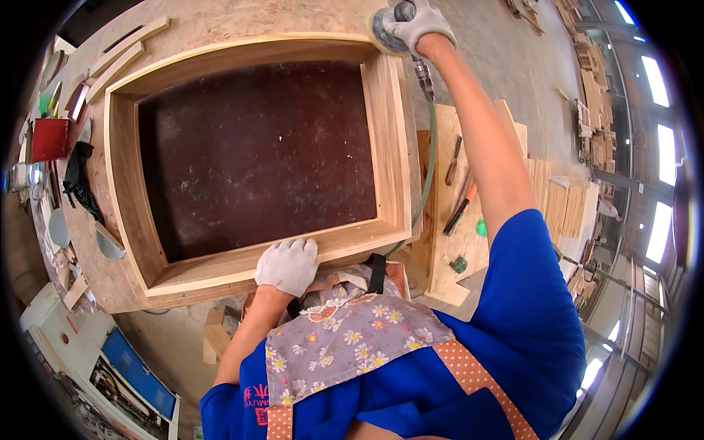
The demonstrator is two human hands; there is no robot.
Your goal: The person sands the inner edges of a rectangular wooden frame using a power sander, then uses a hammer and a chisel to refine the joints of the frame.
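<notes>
A large rectangular wooden frame (391, 147) lies on the workbench, with a dark reddish-brown panel (257, 154) showing inside it. I cannot tell whether the panel is fixed to the frame. My gloved left hand (287, 265) is closed over the frame's near rail, fingertips on the top edge. Stretched far forward, my gloved right hand (425, 28) grips a round air sander (381, 33), whose pad sits at the frame's far right corner. From the sander a metal fitting leads into a green hose (431, 139) that runs back along the frame's right side.
Loose wood strips (128, 55) lie on the bench's far left, near a red box (50, 140) and a crumpled black cloth (79, 180). Right of the bench, a lower wooden surface (440, 249) holds a chisel-like tool (455, 160) and a red-and-black tool (460, 210). Stacked boards (561, 205) stand beyond.
</notes>
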